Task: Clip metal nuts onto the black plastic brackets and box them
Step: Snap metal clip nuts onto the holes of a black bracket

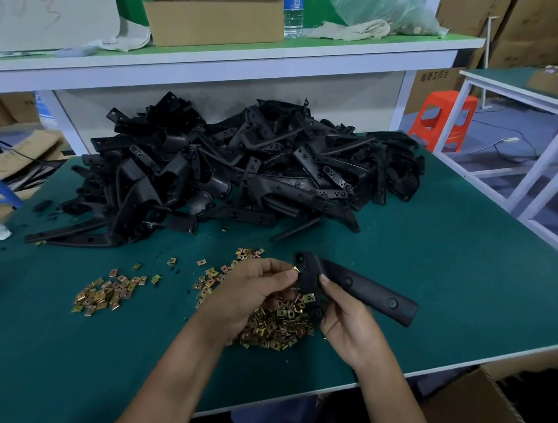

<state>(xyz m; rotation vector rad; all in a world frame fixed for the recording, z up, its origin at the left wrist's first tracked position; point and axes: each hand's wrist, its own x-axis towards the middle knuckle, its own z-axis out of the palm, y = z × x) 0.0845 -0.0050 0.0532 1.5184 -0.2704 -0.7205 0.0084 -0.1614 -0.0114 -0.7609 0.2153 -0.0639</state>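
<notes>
Open carton below near table edge, right. Left hand pinches one nut at the end of the bracket. Right hand fingers curl round it. Both hands partly hide the nut pile. Beyond: bracket heap, shelf box, bottle.

Left hand, right hand bare; forearms bare down to frame edge.

My left hand covers the left part of the nut pile. Only one corner of the nut pinched at my fingertips shows. My right hand hides part of the near end of the bracket it grips. The cardboard box is cut off by the bottom edge, and the water bottle by the top edge.
</notes>
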